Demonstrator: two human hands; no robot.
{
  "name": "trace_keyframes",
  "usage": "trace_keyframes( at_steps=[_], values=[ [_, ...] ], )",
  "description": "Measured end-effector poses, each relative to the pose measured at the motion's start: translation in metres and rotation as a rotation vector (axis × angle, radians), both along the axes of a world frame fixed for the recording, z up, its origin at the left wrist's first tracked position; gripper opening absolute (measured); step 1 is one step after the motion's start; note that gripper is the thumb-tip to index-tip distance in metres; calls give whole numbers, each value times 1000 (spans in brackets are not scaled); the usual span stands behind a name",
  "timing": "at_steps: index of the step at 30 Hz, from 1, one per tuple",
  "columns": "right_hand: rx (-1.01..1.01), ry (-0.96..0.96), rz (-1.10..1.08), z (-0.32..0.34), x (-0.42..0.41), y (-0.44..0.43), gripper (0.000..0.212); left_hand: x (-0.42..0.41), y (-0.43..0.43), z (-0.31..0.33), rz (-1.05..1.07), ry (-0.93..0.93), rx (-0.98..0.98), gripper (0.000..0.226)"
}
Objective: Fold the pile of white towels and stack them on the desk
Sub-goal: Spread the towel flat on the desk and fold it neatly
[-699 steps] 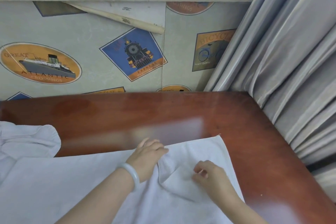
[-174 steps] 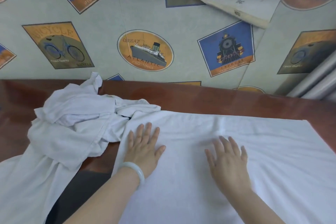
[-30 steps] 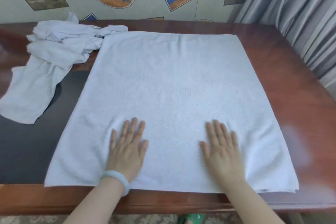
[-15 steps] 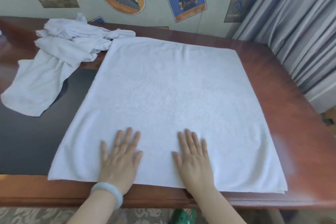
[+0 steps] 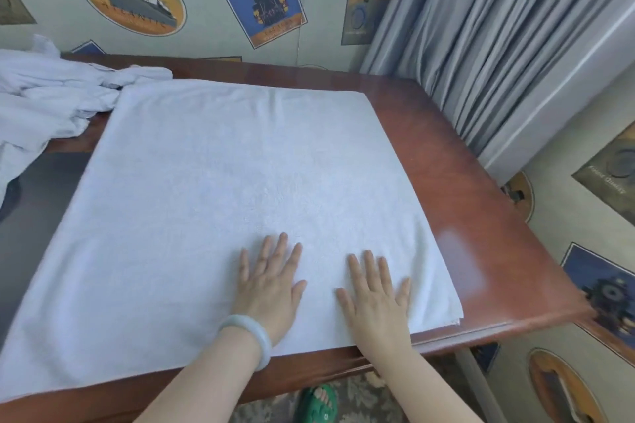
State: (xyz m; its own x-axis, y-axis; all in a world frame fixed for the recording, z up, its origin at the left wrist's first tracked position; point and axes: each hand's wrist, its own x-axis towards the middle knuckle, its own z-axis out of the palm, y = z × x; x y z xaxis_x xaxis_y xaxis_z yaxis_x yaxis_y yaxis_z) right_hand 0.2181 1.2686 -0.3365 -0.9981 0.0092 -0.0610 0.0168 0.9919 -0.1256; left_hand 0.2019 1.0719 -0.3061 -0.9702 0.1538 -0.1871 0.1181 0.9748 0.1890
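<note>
White towel (image 5: 223,182) flat on desk (image 5: 464,199) by curtain (image 5: 515,45)

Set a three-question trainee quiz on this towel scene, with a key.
1. True or false: the left hand and right hand both lie flat on the spread towel.
2. The crumpled pile sits on the desk at its: A) far left, B) far right, C) near right.
3. Fill in: the bracelet is on the ___ wrist.

Key: 1 true; 2 A; 3 left.
</note>
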Motion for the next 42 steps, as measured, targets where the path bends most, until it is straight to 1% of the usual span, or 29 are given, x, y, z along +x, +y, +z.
trace_keyframes(
  at_steps=[2, 3, 5, 7, 9, 10, 13, 16, 17, 18, 19, 20, 21, 22, 24, 26, 27, 28, 30, 32, 35, 36, 38, 40, 41, 42],
  values=[
    [0, 21, 21, 4, -6, 1, 69, -13, 29, -3, -115, 49, -27, 65],
    [4, 44, 45, 6, -10, 6, 67, -17, 36, -9, -130, 10, -41, 67],
    [-1, 53, 71, 5, -14, 28, 66, -19, 38, -15, -125, 11, -86, 72],
    [-23, 21, 3, 0, -8, 57, 69, -14, 36, -25, -112, -24, -129, 65],
    [-3, 55, -103, -5, 8, 77, 71, -11, 34, -29, -98, -43, -125, 62],
    [-6, 60, -145, -6, 17, 84, 73, -12, 34, -33, -95, -15, -113, 63],
    [-47, 37, -250, -6, 36, 95, 75, -17, 35, -26, -124, 38, -90, 72],
    [-87, -18, -352, 9, 48, 103, 75, -14, 19, -11, -145, -73, -33, 86],
    [-76, -7, -348, 12, 51, 103, 74, -10, 9, -6, -121, -68, -12, 88],
    [-61, -4, -306, 15, 53, 102, 71, -3, -4, -6, -71, -38, 4, 85],
    [-36, -14, -242, 15, 56, 102, 70, 4, -19, -5, -7, 6, 12, 78],
    [3, -26, -172, 11, 60, 105, 75, 13, -36, -6, 67, 20, -1, 68],
    [34, -71, -132, 8, 64, 108, 79, 22, -55, -7, 136, -8, -26, 62],
    [54, -109, -123, 7, 68, 113, 83, 31, -72, -8, 188, -50, -40, 61],
    [120, -121, -121, 11, 69, 119, 85, 46, -103, -11, 205, -79, -36, 71],
    [190, -142, -131, 31, 63, 105, 80, 58, -123, -12, 206, -86, -27, 79],
    [206, -147, -140, 43, 59, 91, 73, 63, -129, -11, 218, -98, -19, 76],
    [202, -130, -123, 53, 53, 73, 65, 66, -135, -10, 246, -113, -6, 70],
    [126, -121, 5, 66, 42, 28, 54, 74, -143, -4, 339, -130, 1, 61],
    [13, -115, 217, 71, 33, -27, 53, 87, -156, 3, 476, -124, 18, 58],
    [-96, -97, 527, 56, 27, -105, 58, 109, -186, 12, 780, -33, 61, 56],
    [-93, -113, 591, 48, 26, -127, 59, 116, -197, 13, 877, 7, 94, 55],
    [-10, -147, 665, 35, 28, -158, 60, 126, -214, 16, 1024, 85, 226, 58],
    [46, -204, 651, 23, 36, -172, 63, 129, -226, 19, 1131, 94, 488, 59],
    [66, -199, 641, 17, 39, -174, 64, 129, -231, 22, 1181, 68, 604, 52],
    [92, -191, 647, 13, 41, -174, 66, 128, -237, 22, 1204, 36, 678, 42]
  ],
)
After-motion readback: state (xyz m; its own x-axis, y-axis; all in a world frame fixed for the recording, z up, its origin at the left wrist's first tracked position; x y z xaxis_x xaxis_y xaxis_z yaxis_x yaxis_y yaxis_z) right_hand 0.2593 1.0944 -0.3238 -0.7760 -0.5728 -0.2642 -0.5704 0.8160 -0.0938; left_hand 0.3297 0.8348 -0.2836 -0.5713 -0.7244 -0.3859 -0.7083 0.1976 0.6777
